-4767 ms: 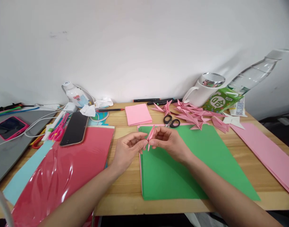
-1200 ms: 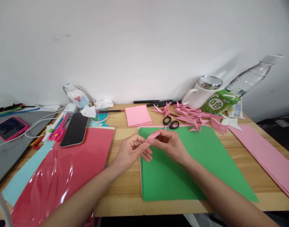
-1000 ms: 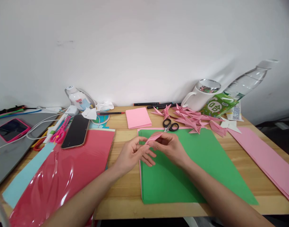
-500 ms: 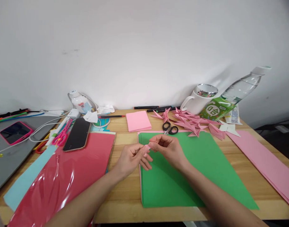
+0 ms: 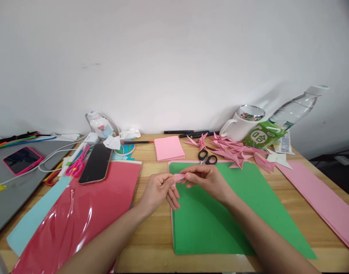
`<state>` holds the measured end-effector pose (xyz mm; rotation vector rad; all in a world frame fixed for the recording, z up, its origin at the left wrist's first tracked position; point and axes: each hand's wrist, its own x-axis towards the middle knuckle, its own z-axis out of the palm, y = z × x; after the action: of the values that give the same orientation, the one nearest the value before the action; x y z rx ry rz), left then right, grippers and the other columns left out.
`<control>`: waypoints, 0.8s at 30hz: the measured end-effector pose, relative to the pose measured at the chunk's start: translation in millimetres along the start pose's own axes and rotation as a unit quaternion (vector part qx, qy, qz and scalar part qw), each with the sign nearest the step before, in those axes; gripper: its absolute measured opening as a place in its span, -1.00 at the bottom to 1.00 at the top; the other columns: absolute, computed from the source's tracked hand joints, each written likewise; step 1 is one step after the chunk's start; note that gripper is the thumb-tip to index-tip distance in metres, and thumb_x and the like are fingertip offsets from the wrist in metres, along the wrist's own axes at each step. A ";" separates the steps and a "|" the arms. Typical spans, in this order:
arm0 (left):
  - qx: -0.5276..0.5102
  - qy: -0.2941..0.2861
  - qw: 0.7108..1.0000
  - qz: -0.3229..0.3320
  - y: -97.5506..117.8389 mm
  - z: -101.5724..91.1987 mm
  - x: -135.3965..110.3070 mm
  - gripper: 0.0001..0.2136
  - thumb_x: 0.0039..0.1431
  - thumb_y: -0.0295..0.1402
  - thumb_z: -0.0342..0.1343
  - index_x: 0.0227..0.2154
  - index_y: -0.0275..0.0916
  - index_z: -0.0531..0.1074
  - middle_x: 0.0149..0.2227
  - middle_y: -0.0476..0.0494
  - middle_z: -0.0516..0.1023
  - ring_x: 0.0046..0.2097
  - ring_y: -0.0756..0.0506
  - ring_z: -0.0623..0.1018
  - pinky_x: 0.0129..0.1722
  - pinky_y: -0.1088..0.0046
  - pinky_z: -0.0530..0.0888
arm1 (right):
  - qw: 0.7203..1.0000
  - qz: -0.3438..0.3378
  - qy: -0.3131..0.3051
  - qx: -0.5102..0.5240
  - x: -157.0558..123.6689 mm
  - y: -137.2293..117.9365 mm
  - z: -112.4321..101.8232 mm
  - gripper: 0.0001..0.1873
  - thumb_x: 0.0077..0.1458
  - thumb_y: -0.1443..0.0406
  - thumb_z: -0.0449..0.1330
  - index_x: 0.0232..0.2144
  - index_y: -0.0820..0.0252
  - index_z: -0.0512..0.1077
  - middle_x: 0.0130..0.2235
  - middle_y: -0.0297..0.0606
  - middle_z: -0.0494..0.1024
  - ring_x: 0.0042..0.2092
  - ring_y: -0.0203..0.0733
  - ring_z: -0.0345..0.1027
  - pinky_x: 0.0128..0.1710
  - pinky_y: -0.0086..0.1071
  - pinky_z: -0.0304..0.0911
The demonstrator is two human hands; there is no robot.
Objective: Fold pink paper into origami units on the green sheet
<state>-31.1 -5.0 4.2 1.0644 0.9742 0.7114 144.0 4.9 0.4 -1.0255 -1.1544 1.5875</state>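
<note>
A small folded piece of pink paper [image 5: 179, 176] is stretched between my two hands, above the left edge of the green paper sheets [image 5: 220, 220]. My left hand [image 5: 161, 190] pinches its left end between thumb and forefinger, the other fingers hanging loosely below. On the other end, my right hand [image 5: 205, 180] closes thumb and fingertips. Much of the paper is hidden by the fingers. Behind my right hand lie black-handled scissors [image 5: 207, 157]. Several folded pink paper pieces [image 5: 231, 148] are heaped to their right, and a stack of pink paper squares [image 5: 169, 148] sits to their left.
A white mug [image 5: 241, 123], a green packet [image 5: 262, 134] and a leaning water bottle [image 5: 298, 108] stand back right. Long pink paper [image 5: 319, 201] lies along the right. Leftward are a dark phone [image 5: 96, 163], pink scissors [image 5: 79, 161] and red sheets in plastic [image 5: 86, 213].
My hands have moved slightly apart, showing more of the pink paper between them. My right fingers lie flatter. The whole view has shifted a little.
</note>
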 end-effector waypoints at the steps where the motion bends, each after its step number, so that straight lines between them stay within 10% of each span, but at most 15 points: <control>1: -0.001 -0.002 1.000 -0.004 -0.4 -0.6 1.5 -0.64 0.01 -0.04 0.12 -0.48 -0.31 0.33 -0.67 -0.02 0.44 -0.69 -0.08 0.50 -0.77 0.52 0.39 | 1.000 -0.010 -0.002 -0.027 0.5 0.8 -0.4 -0.75 -0.19 0.20 0.38 -0.44 0.25 0.56 -0.53 -0.31 0.57 -0.51 -0.36 0.42 -0.49 -0.52 0.38; 13: 0.099 0.094 0.987 0.082 -7.0 -11.6 10.8 -0.67 0.08 -0.11 0.07 -0.25 -0.31 0.38 -0.50 -0.13 0.56 -0.52 -0.10 0.57 -0.53 0.37 0.51 | 0.996 -0.061 0.044 -0.056 5.5 2.1 -4.9 -0.74 -0.17 0.19 0.36 -0.48 0.26 0.45 -0.60 -0.41 0.45 -0.57 -0.39 0.32 -0.58 -0.53 0.27; 19: 0.466 0.195 0.807 0.306 -10.9 -27.0 16.5 -0.79 0.23 -0.39 -0.08 -0.20 -0.23 0.45 0.21 -0.23 0.23 0.26 -0.20 0.17 0.19 0.09 0.18 | 0.890 -0.228 0.377 0.120 13.1 0.6 -18.0 -0.65 -0.15 0.15 0.35 -0.38 0.15 0.31 -0.44 -0.40 0.55 -0.48 -0.39 0.42 -0.49 -0.53 0.33; 24: 0.618 0.154 0.737 0.227 -26.0 -37.3 27.6 -0.66 0.22 -0.44 -0.09 0.06 -0.29 0.27 0.30 -0.31 -0.01 0.33 -0.23 -0.11 0.23 -0.04 0.03 | 0.907 -0.168 0.364 0.131 16.0 8.5 -16.8 -0.63 -0.17 0.12 0.35 -0.44 0.16 0.27 -0.43 -0.37 0.54 -0.48 -0.36 0.42 -0.52 -0.52 0.32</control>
<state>-52.8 24.0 -34.7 2.4876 1.5473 0.5871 154.1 22.7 -13.3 -1.0361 -0.5392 0.9164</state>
